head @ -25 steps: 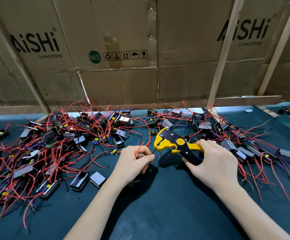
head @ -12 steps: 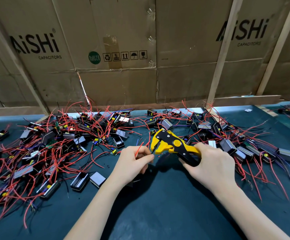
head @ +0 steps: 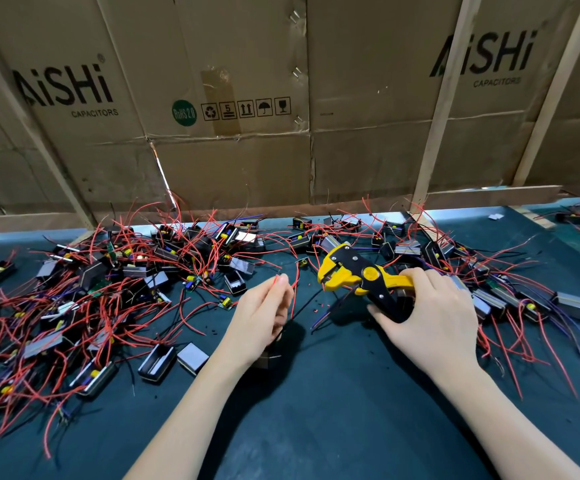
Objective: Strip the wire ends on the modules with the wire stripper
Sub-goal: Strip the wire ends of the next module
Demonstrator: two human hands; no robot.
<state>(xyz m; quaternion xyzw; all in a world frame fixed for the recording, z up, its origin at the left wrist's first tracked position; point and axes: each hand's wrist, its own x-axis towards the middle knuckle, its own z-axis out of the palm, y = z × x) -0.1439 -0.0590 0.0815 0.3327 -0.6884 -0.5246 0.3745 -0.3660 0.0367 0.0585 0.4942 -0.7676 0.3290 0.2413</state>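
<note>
The left hand [head: 264, 313] is pinching a red wire [head: 293, 289] at its fingertips; the right hand [head: 430, 317] is gripping the one wire stripper [head: 358, 275], its mouth gaping just beside that wire. Feeding only the tip squarely into the mouth before squeezing seems wisest. Modules [head: 157, 362] are lying across the dark surface [head: 316, 427], too many and tangled to count.

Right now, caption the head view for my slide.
Left hand pinches a red wire; right hand grips the yellow wire stripper.
</note>
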